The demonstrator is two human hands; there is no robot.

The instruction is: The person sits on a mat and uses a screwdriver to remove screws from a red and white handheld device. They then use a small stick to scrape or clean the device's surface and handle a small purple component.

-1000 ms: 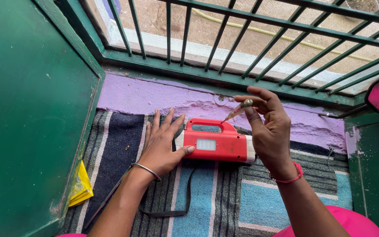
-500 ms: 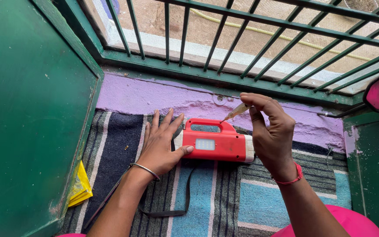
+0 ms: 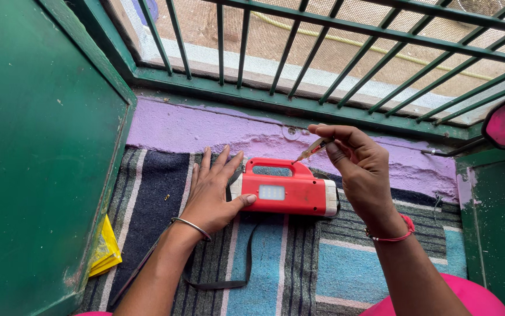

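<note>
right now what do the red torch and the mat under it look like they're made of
The red torch: looks like moulded plastic, smooth with a slight sheen, and a white end cap. The mat: woven fabric, matt, with ribbed stripes in blue, grey and black. The window grille: apparently metal, painted green.

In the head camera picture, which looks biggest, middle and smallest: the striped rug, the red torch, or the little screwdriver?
1. The striped rug, by far the largest.
2. The red torch, steadied by the left hand.
3. The little screwdriver, pinched in the right hand, smallest.
</note>
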